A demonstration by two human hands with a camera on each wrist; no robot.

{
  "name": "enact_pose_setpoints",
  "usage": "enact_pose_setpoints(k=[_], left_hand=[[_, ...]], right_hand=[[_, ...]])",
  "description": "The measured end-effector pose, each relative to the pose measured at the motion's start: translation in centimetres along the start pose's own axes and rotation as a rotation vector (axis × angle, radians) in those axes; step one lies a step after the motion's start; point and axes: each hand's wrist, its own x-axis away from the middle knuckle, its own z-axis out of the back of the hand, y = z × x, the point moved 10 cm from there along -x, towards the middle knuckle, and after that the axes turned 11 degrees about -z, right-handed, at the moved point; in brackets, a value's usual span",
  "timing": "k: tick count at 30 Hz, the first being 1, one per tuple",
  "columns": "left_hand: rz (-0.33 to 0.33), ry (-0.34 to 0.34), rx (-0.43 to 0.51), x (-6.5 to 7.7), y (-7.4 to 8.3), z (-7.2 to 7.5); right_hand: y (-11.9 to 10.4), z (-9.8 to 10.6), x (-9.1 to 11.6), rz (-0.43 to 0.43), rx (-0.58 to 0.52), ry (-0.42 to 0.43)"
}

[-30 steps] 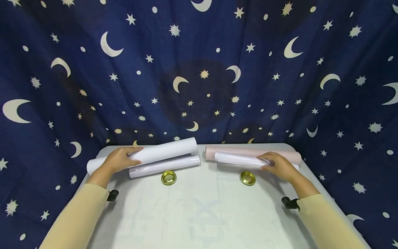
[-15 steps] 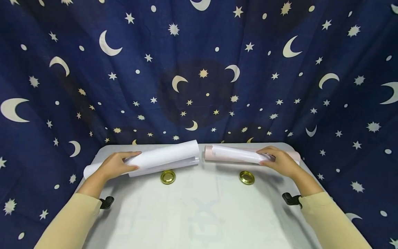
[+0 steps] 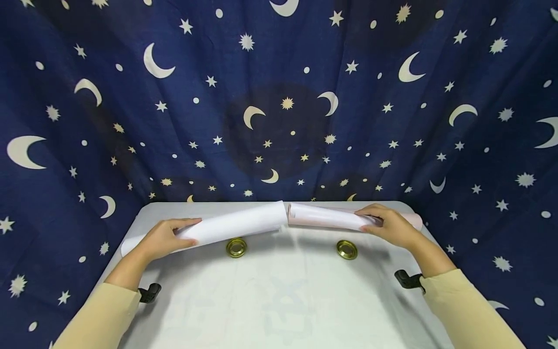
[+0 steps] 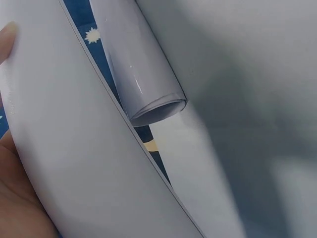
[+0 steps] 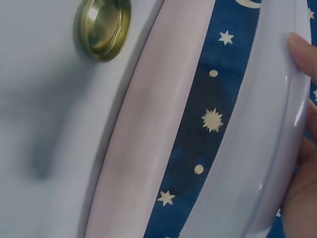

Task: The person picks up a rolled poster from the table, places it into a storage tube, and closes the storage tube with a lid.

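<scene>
In the head view, the left hand point(image 3: 163, 237) is holding a white paper roll point(image 3: 237, 223) over the far left part of the table point(image 3: 287, 286), fingers and thumb curling round its outer half; its inner end is pointing toward the middle of the far edge. The right hand point(image 3: 390, 228) is gripping a glossy white roll point(image 3: 327, 216) near its outer end, above a pink roll point(image 3: 415, 220) that is lying along the far edge toward the right corner. Two gold dishes point(image 3: 237, 247) point(image 3: 347, 249) are sitting nearer the near edge than the rolls. The glossy white roll's outer end is disappearing behind the right hand, and most of the pink roll is hiding beneath.

In the left wrist view, the white paper roll is running out of frame at both ends, with a clear-wrapped roll point(image 4: 143, 64) showing its open end beside it; most of the left hand is falling outside the picture.

In the right wrist view, a strip of star-printed curtain point(image 5: 198, 121) is showing between the pink roll and the glossy white roll; the right hand is partly cut off.

Both held rolls are probably going to feel light, springy and easily creased, the glossy one slippery; a gentle mid-length hold should be suiting them.
</scene>
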Motion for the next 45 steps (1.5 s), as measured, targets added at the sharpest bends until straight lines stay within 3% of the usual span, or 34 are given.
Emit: enact_pose_setpoints(k=[7, 18, 29, 37, 45], left_hand=[[-0.038, 0.009, 0.019, 0.8, 0.8, -0.3], [-0.043, 0.022, 0.032, 1.8, 0.6, -0.2], [-0.057, 0.014, 0.039, 1.9, 0.9, -0.6], [-0.088, -0.001, 0.056, 1.6, 1.5, -1.4], [-0.094, -0.021, 0.03, 1.3, 2.3, -1.9]], right_hand=[[-1.7, -0.9, -0.2, -0.012, -0.007, -0.065], [-1.9, -1.4, -0.6, -0.001, -0.013, -0.101], [-1.8, -1.4, -0.7, 0.019, -0.004, -0.095], [-3.4, -2.4, -0.9, 0.053, -0.006, -0.121], [-4.1, -3.0, -1.3, 0.036, -0.035, -0.149]])
